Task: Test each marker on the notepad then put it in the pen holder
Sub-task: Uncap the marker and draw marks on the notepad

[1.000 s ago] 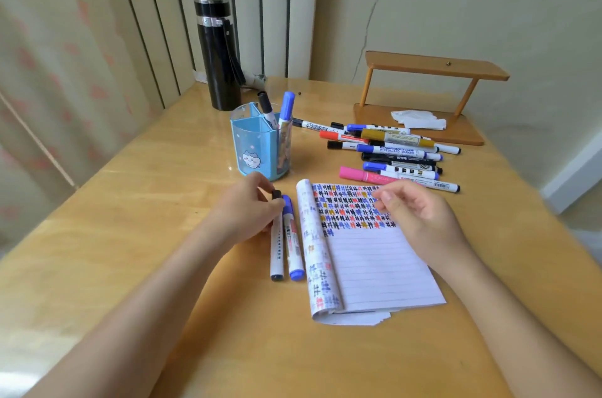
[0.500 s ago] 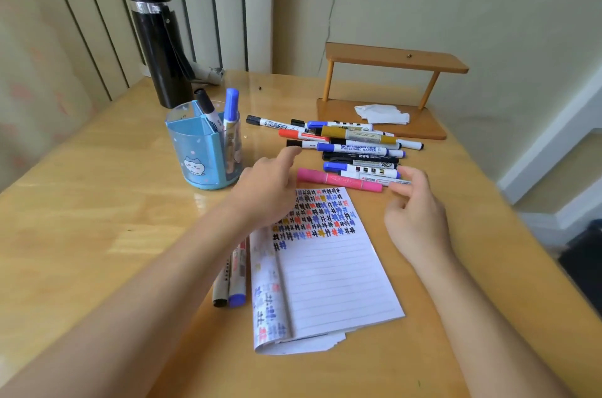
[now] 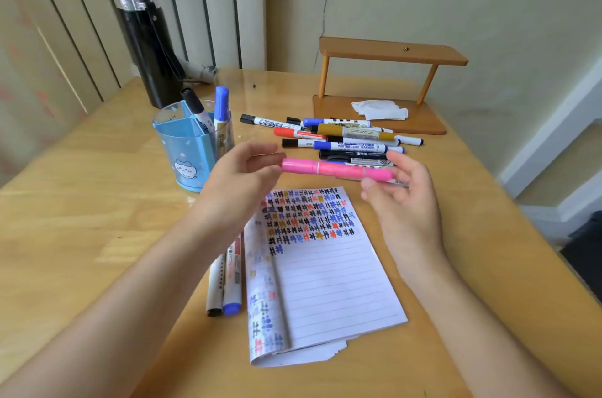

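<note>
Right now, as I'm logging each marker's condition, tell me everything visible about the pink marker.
The pink marker is an all-pink, glossy, plastic-looking barrel with two ring seams, apparently capped. It lies level in the air, roughly above the far edge of the notepad. The right hand pinches one end; the left hand meets the other, grip unclear.

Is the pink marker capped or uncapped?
Capped: the pink marker shows a blunt pink cap seated on its left end; the right hand holds the other.
</note>
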